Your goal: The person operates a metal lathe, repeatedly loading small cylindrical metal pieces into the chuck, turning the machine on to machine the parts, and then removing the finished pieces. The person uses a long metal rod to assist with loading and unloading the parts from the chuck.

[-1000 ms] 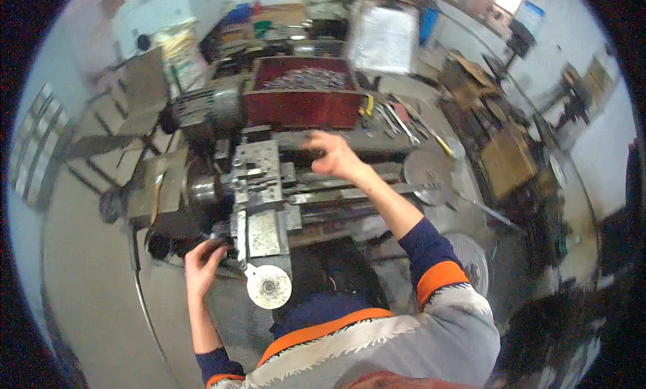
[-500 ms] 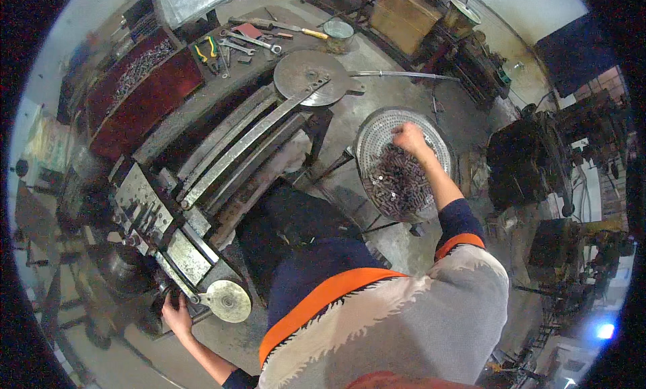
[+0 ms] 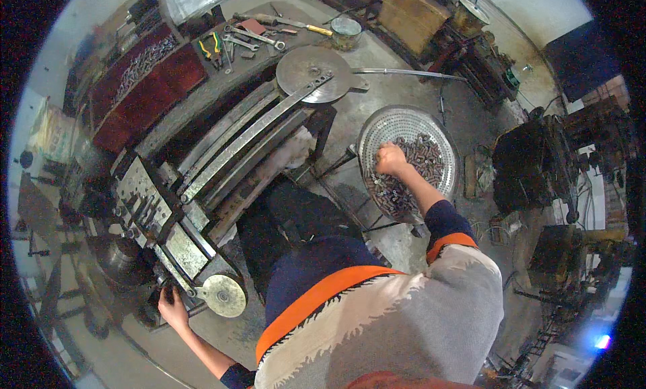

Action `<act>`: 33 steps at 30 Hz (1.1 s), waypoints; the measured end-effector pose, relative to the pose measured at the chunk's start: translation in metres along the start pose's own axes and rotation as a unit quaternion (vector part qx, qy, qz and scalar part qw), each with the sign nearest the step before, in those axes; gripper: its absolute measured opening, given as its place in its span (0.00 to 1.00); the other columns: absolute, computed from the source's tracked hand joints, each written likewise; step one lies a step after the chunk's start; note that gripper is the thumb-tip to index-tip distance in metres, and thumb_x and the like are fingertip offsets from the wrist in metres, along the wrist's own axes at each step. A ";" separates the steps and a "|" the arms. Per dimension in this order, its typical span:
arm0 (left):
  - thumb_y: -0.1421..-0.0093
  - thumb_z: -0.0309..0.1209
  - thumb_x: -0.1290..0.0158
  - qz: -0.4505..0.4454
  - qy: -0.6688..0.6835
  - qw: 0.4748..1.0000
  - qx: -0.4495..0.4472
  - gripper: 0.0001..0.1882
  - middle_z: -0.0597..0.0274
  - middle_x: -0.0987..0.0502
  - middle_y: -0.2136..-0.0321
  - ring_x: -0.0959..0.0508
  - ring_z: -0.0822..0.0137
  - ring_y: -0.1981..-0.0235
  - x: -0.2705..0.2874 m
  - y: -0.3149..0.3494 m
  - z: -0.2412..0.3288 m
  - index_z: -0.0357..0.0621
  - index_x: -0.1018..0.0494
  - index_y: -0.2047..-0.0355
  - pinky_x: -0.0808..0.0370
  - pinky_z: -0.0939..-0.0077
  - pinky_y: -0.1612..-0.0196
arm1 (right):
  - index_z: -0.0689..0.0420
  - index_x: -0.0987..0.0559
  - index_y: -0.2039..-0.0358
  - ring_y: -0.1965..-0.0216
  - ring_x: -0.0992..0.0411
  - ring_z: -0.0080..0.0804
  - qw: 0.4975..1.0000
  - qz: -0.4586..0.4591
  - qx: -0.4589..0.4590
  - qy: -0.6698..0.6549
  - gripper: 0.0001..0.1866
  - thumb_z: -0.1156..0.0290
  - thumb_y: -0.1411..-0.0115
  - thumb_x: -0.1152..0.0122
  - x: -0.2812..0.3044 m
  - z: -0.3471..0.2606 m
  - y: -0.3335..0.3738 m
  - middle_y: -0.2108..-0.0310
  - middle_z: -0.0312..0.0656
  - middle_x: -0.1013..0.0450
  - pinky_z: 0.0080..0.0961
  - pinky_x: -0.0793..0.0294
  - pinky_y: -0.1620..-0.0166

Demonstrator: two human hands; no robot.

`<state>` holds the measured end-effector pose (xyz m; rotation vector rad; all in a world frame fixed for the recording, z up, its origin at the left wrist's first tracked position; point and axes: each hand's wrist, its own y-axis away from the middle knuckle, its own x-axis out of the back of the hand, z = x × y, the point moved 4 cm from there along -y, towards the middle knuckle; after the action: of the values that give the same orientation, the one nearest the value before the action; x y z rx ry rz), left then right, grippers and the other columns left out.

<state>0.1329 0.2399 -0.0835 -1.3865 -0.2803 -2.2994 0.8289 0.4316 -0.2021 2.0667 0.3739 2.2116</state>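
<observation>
My right hand [image 3: 391, 160] is over the left part of a round perforated metal tray [image 3: 383, 120], its fingers curled closed among small metal pins [image 3: 424, 153]. Whatever is in those fingers is hidden. The pins are short, dark and loosely heaped. At the lower left, my left hand [image 3: 173, 309] has its fingers bent around a dark part at the near end of a long metal machine [image 3: 185, 244]; that part is too dark to name. Right beside this hand is a pale round disc [image 3: 224, 296]. A long flat bar [image 3: 252, 140] links the machine to a larger grey disc [image 3: 313, 74].
Wrenches [image 3: 259, 38], yellow-handled pliers [image 3: 212, 47] and a file-like tool [image 3: 316, 29] lie on the bench beyond the machine. A dark red bin [image 3: 148, 96] holds metal pieces. To the far right stand a cardboard-coloured box [image 3: 410, 19] and dark machinery [image 3: 525, 160].
My right hand has moved left and nearer across the tray. The pins now lie spread farther toward the tray's far right side. My left hand stays at the machine's near end.
</observation>
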 end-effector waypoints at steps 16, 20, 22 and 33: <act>0.47 0.27 0.47 0.012 0.100 0.989 -0.112 0.15 0.48 0.23 0.64 0.22 0.58 0.63 0.067 -0.001 0.162 0.32 0.28 0.59 0.29 0.73 0.58 | 0.63 0.22 0.63 0.56 0.31 0.41 0.797 0.168 0.382 -0.436 0.25 0.75 0.68 0.48 0.197 -0.189 0.013 0.57 0.49 0.34 0.29 0.32 0.53; 0.49 0.33 0.44 0.042 0.103 0.961 -0.252 0.12 0.50 0.23 0.70 0.23 0.53 0.68 0.050 -0.004 0.227 0.38 0.25 0.67 0.27 0.67 0.65 | 0.63 0.22 0.62 0.56 0.31 0.41 0.697 0.167 0.530 -0.452 0.28 0.74 0.70 0.49 0.245 -0.288 0.034 0.56 0.50 0.34 0.29 0.33 0.51; 0.48 0.37 0.45 0.014 0.156 0.949 -0.272 0.13 0.51 0.24 0.76 0.23 0.53 0.74 0.046 -0.003 0.246 0.40 0.24 0.71 0.28 0.65 0.71 | 0.62 0.23 0.62 0.57 0.31 0.44 0.684 0.151 0.571 -0.427 0.27 0.75 0.69 0.49 0.265 -0.320 0.047 0.57 0.51 0.34 0.31 0.32 0.52; 0.48 0.35 0.46 -0.003 0.274 0.932 -0.236 0.11 0.49 0.26 0.83 0.24 0.53 0.78 0.047 -0.001 0.222 0.39 0.24 0.76 0.30 0.65 0.74 | 0.61 0.23 0.67 0.62 0.31 0.50 0.658 0.131 0.684 -0.286 0.24 0.70 0.72 0.39 0.292 -0.386 0.060 0.61 0.51 0.32 0.36 0.29 0.62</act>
<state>0.2890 0.3143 0.0633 -0.8543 0.4702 -2.7499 0.4293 0.3970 0.0743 3.3566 2.2744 0.9870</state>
